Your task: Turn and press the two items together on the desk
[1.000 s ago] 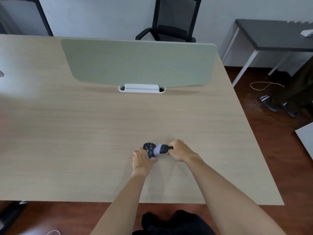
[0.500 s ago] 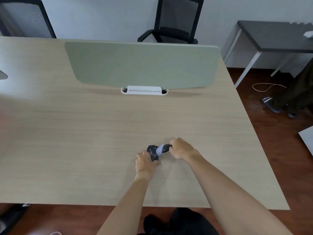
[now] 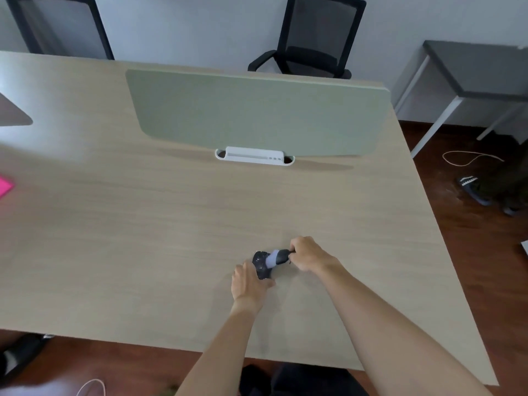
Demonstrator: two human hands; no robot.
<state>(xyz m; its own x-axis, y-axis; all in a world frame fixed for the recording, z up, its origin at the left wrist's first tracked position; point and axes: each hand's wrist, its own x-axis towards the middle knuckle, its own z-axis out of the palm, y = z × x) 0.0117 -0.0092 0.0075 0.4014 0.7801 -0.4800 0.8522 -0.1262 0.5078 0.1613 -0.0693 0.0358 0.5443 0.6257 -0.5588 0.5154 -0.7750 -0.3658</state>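
Observation:
A small dark speckled object (image 3: 261,265) with a pale grey collar and a black handle lies on the light wooden table (image 3: 143,238), near its front edge. My left hand (image 3: 248,281) holds the dark speckled end from the left, fingers partly covering it. My right hand (image 3: 307,254) grips the black handle end from the right. Most of the handle is hidden inside my right fist.
A green divider panel (image 3: 257,112) stands across the table on a white base (image 3: 254,157). Two black office chairs (image 3: 314,38) sit behind it. A pink sheet (image 3: 4,187) shows at the left edge. A dark side table (image 3: 480,70), a cable and shoes lie to the right.
Both hands stay on the object in nearly the same grip. The view has shifted a little, so the pink sheet now shows at the left edge.

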